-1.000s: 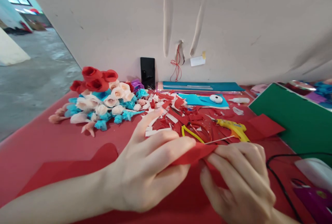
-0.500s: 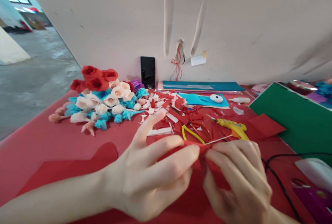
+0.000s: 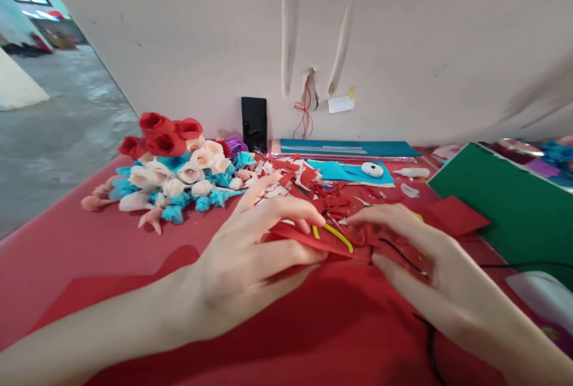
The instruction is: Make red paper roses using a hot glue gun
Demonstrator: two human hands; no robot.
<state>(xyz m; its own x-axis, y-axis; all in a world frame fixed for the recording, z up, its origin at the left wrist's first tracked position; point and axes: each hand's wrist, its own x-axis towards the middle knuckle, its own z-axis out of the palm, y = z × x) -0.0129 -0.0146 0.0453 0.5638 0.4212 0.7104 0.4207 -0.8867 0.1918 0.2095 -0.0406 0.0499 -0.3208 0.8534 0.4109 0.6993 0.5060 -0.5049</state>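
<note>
My left hand (image 3: 244, 261) pinches a piece of red paper (image 3: 304, 238) between thumb and fingers, with its forefinger raised. To the right, my right hand (image 3: 423, 255) is spread, thumb and forefinger apart, with nothing visible between them. Just beyond the fingertips lies a pair of pliers (image 3: 339, 238) with one yellow and one orange-red handle. A yellow glue gun (image 3: 419, 217) is mostly hidden behind my right hand. Under both hands spreads a large red sheet (image 3: 331, 320).
Paper flowers (image 3: 192, 171) in red, cream and blue are heaped at the left. Red and white scraps (image 3: 308, 177) lie mid-table. A black phone (image 3: 254, 123) leans on the wall. At right stand a green board (image 3: 514, 195) and a black cable (image 3: 430, 344).
My right hand has let go of the red paper, moved right and opened, now covering the glue gun. The left hand keeps the paper, having shifted slightly left.
</note>
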